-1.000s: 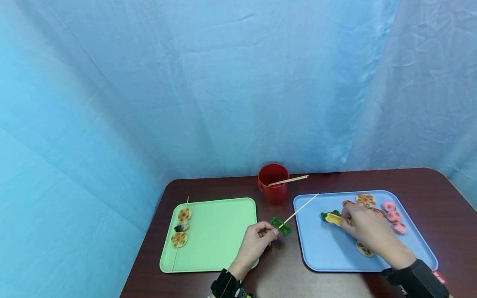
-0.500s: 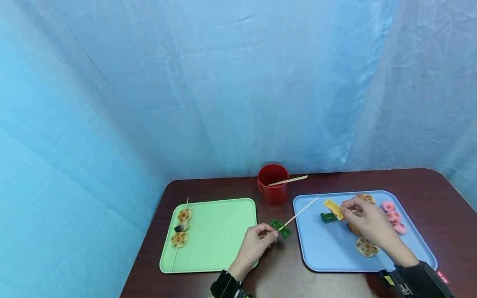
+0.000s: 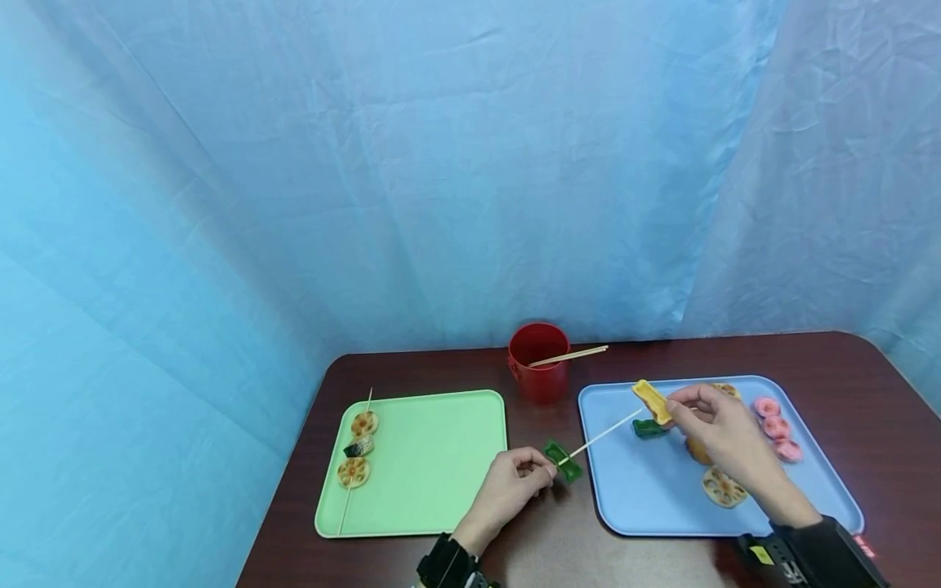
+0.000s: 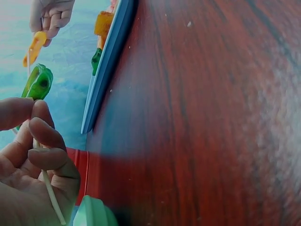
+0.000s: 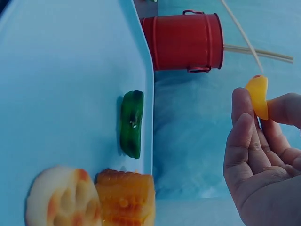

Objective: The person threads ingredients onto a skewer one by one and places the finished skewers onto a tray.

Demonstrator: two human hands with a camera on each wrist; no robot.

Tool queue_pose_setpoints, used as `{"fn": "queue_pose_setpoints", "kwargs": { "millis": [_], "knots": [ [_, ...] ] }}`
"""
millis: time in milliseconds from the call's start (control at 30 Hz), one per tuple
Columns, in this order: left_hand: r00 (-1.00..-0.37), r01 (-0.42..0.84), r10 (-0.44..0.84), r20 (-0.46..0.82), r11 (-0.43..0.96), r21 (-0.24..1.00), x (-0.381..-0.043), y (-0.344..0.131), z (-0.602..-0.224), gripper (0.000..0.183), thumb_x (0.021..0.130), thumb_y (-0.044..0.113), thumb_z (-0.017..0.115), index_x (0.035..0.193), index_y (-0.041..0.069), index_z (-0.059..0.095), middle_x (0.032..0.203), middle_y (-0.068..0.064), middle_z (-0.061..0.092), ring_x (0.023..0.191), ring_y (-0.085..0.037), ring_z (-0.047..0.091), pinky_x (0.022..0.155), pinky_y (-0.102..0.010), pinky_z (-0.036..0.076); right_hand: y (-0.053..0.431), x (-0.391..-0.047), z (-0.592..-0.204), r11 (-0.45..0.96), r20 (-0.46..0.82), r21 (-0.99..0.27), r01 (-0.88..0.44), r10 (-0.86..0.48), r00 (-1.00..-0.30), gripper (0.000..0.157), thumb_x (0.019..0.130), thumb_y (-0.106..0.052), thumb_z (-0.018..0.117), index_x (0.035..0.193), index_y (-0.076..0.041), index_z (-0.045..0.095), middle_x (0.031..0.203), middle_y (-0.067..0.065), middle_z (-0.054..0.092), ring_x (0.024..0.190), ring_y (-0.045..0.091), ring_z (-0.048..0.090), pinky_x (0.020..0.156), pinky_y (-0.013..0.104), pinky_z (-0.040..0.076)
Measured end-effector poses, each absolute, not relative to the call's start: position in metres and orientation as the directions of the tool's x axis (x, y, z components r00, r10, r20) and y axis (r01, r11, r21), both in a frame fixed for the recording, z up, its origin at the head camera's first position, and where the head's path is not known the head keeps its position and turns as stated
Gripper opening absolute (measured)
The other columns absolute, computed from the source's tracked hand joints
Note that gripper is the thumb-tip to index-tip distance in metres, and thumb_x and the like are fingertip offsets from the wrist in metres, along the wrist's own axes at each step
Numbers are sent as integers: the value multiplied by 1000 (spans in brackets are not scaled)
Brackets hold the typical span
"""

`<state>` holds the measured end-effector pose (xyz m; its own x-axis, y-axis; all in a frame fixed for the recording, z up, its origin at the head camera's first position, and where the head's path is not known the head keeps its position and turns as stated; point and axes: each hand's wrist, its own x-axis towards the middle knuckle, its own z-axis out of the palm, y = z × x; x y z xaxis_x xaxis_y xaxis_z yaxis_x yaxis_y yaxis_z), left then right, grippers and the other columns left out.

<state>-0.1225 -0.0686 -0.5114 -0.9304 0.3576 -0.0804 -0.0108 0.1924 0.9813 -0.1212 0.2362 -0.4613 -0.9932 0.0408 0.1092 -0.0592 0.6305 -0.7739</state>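
Note:
My left hand (image 3: pixel 515 486) pinches a thin wooden skewer (image 3: pixel 606 431) between thumb and fingers, over the gap between two trays. A green pepper piece (image 3: pixel 563 461) is threaded on it, close to the fingertips. Over the blue tray (image 3: pixel 639 506), my right hand (image 3: pixel 724 437) pinches a yellow pepper piece (image 3: pixel 651 400) by one end. The skewer's point is right at this yellow piece; in the left wrist view it overlaps the yellow piece (image 4: pixel 35 49). The right wrist view has thumb and fingers on either side of the yellow piece (image 5: pixel 258 96).
On the blue tray lie another green pepper piece (image 3: pixel 650 429), a corn chunk (image 5: pixel 124 195), lotus root slices (image 3: pixel 724 487) and pink rings (image 3: pixel 776 427). A loaded skewer (image 3: pixel 354 472) rests on the green tray (image 3: pixel 434 457). Behind stands a red cup (image 3: pixel 540 380) with skewers (image 3: pixel 569 357).
My right hand has picked up the yellow pepper piece from the blue tray and brought it to the skewer's point. My left hand has shifted slightly right and nearer with the skewer.

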Motion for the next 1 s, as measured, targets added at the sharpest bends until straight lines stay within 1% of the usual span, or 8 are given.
{"fn": "queue_pose_setpoints", "kwargs": {
  "millis": [100, 233, 367, 467, 567, 667, 867, 1000],
  "knots": [
    [-929, -19, 360, -86, 186, 982, -124, -69, -515, 14, 86, 10, 65, 90, -1, 72, 73, -5, 67, 60, -18, 54, 54, -28, 47, 234, -121, -459, 631, 107, -774, -55, 44, -993, 43, 96, -42, 54, 109, -2, 60, 97, 11, 66, 84, 25, 66, 64, 28, 54],
    [-934, -15, 348, -81, 190, 982, -125, -70, -518, 13, 85, 11, 66, 89, 0, 72, 73, -10, 67, 58, -16, 53, 52, -26, 45, 231, -120, -457, 643, 102, -764, -46, 51, -993, 44, 95, -45, 54, 110, -3, 60, 99, 11, 66, 88, 25, 65, 65, 25, 53],
    [-935, -13, 345, -86, 208, 978, -126, -70, -518, 16, 85, 12, 66, 88, -2, 71, 73, -16, 66, 56, -15, 52, 51, -24, 44, 230, -119, -457, 651, 101, -758, -38, 60, -993, 44, 95, -46, 53, 110, -5, 61, 99, 10, 67, 89, 22, 65, 65, 24, 53],
    [-934, -20, 345, -95, 213, 977, -126, -70, -517, 17, 86, 13, 66, 89, -3, 71, 73, -17, 66, 56, -15, 52, 50, -23, 43, 230, -119, -457, 645, 95, -764, -30, 67, -993, 45, 95, -47, 54, 110, -5, 60, 99, 10, 67, 84, 19, 64, 59, 26, 51],
    [-935, -27, 339, -100, 214, 976, -125, -70, -517, 17, 86, 14, 67, 89, -3, 71, 73, -15, 66, 56, -15, 52, 50, -22, 42, 229, -118, -457, 625, 73, -780, -13, 70, -995, 47, 94, -48, 53, 112, -5, 59, 97, 10, 66, 72, 20, 62, 50, 28, 48],
    [-940, -22, 329, -97, 225, 974, -124, -69, -519, 16, 86, 12, 66, 88, -4, 70, 72, -17, 64, 55, -15, 51, 49, -20, 41, 228, -117, -457, 614, 57, -789, -1, 71, -996, 48, 94, -49, 53, 113, -5, 58, 94, 12, 65, 63, 21, 59, 45, 29, 45],
    [-940, -28, 326, -101, 220, 975, -124, -68, -521, 16, 87, 14, 66, 88, -2, 70, 72, -18, 64, 56, -15, 50, 48, -21, 40, 226, -118, -459, 628, 95, -777, -37, 59, -994, 43, 95, -45, 53, 111, -6, 59, 94, 11, 63, 63, 17, 58, 47, 28, 47],
    [-942, -25, 322, -98, 225, 974, -124, -65, -520, 16, 88, 9, 64, 88, -6, 69, 72, -20, 63, 55, -16, 50, 48, -23, 41, 224, -119, -461, 645, 153, -760, -85, 50, -987, 36, 96, -40, 55, 107, -6, 61, 96, 9, 65, 75, 18, 63, 55, 25, 50]
  ]
}}
